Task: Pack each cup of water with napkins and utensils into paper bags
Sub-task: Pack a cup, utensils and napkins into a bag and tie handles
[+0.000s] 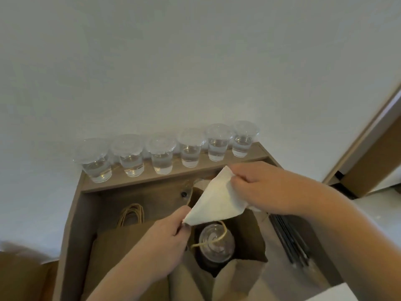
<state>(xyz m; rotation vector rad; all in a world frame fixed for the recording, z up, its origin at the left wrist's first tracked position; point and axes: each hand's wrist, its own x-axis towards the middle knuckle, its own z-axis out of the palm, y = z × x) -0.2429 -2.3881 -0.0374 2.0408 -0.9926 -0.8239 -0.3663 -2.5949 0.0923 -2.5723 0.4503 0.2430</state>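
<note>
Both hands pinch the napkin (213, 197) — left hand (167, 240) its lower corner, right hand (258, 187) the upper — above the open paper bag (245, 233) holding a lidded cup (217, 242). Soft, light, probably tear-prone; corners suit.

- cups (160, 155), row mid-frame: clear plastic, glossy, smooth; lids same
- napkin (217, 200), centre: white paper, matt, soft fibrous texture (edges look slightly fuzzy)
- paper bag (249, 231), lower centre: brown kraft paper, matt; handle (224, 232) is twisted cord
- shelf (147, 175): wood-grain, matt brown
- wall (152, 61), upper frame: white, matt, faintly textured
- utensils (290, 240), lower right: dark, slight sheen; material unclear
</note>
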